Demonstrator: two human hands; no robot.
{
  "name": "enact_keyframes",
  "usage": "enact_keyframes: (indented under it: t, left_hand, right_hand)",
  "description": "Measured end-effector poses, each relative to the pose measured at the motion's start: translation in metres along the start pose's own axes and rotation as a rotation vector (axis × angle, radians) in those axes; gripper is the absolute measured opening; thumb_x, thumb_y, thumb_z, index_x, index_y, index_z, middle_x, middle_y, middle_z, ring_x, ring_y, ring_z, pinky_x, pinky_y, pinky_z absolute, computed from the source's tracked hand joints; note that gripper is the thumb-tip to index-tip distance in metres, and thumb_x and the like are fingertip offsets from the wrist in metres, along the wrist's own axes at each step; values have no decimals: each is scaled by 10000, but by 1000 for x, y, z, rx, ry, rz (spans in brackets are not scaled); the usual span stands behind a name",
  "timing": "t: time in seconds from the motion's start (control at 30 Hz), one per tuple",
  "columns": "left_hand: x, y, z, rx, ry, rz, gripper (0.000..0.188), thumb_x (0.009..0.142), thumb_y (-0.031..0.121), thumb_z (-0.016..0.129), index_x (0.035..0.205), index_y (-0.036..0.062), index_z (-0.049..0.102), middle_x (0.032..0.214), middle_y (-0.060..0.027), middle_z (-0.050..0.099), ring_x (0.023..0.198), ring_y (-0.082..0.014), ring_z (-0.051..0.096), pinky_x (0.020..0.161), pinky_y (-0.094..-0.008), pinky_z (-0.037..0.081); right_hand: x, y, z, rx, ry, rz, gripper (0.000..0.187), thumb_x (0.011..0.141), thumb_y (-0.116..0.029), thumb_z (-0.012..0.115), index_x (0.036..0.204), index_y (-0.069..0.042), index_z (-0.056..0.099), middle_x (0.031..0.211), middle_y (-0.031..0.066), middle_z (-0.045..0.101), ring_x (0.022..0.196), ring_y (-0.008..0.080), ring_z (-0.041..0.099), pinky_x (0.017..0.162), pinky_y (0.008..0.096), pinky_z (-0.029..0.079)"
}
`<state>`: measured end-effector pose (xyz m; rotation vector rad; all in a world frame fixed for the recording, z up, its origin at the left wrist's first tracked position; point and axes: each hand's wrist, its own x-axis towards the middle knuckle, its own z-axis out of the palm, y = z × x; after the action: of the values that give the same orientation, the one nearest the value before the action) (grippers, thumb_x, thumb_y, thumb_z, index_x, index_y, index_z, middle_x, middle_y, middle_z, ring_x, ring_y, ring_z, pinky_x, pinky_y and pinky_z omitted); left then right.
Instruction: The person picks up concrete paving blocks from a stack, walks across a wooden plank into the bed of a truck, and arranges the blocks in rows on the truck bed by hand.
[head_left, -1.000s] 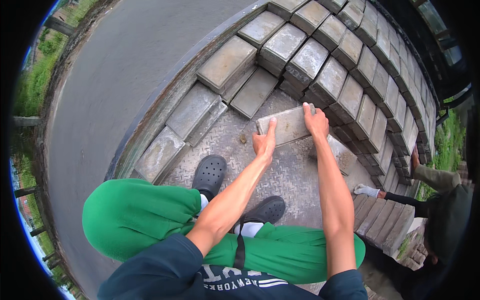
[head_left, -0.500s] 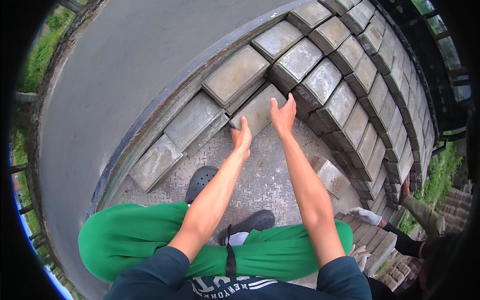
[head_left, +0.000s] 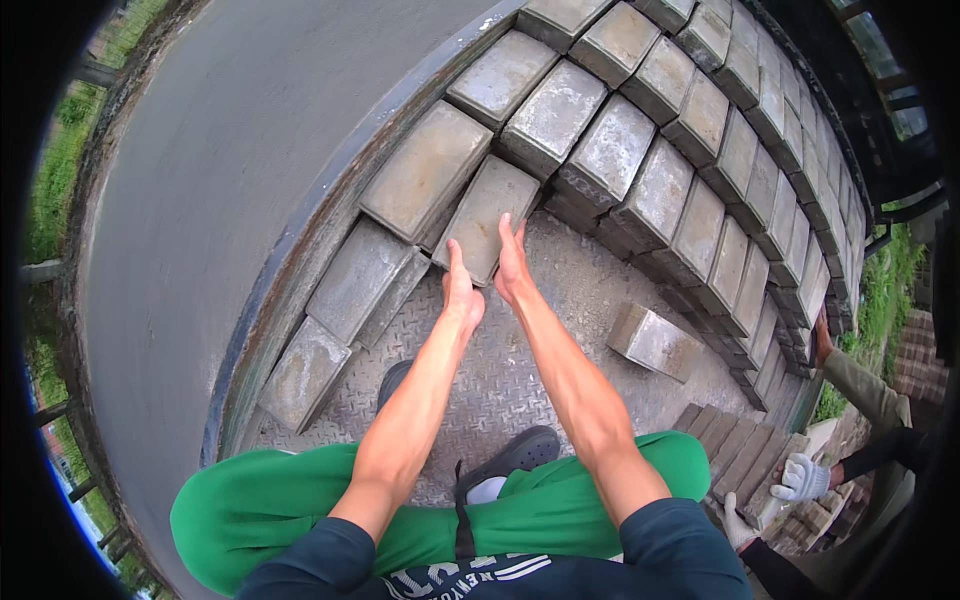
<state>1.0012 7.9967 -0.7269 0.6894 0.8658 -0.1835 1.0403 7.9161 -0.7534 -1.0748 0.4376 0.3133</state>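
A grey rectangular concrete paving block [head_left: 490, 212] lies between two neighbours in the stack at the upper middle. At its near left corner is my left hand [head_left: 462, 294], the thumb pointing up and the fingers partly hidden. My right hand [head_left: 512, 262] lies along the block's near right side, its fingers stretched out and apart. Both hands are open, and I cannot tell how firmly they touch the block. To its left sits another paving block [head_left: 428, 172] against the side wall.
More stacked blocks [head_left: 640, 185] rise to the right. A loose block [head_left: 655, 342] lies on the metal tread-plate floor [head_left: 530, 375]. At the lower right, another person's gloved hands [head_left: 803, 478] are by a row of blocks [head_left: 735, 450]. Another bare hand [head_left: 822, 342] touches the stack's right end.
The block has turned more lengthwise and lies against its left neighbour. My right hand has moved left, closer to my left hand. The other person's gloved hands have shifted at the block row.
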Motion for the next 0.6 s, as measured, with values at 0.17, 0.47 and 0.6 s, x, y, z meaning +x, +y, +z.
enact_keyframes:
  t: [0.17, 0.47, 0.6]
  left_hand:
    - [9, -7, 6, 1, 41, 3, 632, 982, 472, 511, 1418, 28, 405, 1438, -98, 472, 1330, -242, 430, 1115, -399, 312]
    - [18, 7, -8, -8, -171, -77, 560, 1025, 424, 419, 1442, 51, 387, 1478, -97, 431, 1366, -253, 389, 1142, -420, 281]
    - [1, 13, 4, 29, -180, -131, 561, 1035, 420, 383, 1453, 45, 371, 1492, -92, 415, 1388, -245, 362, 1165, -418, 255]
  right_hand:
    - [9, 2, -4, 230, 83, 189, 1144, 882, -693, 498, 1502, 20, -149, 1591, 215, 88, 1468, 306, 145, 1179, 385, 184]
    - [-7, 8, 9, -7, 220, 136, 1143, 880, -682, 511, 1501, 50, -109, 1591, 246, 35, 1472, 325, 126, 1184, 375, 174]
    - [-2, 24, 0, -205, 275, 15, 1008, 941, -620, 443, 1507, 65, -33, 1586, 270, -33, 1490, 329, -2, 1204, 395, 80]
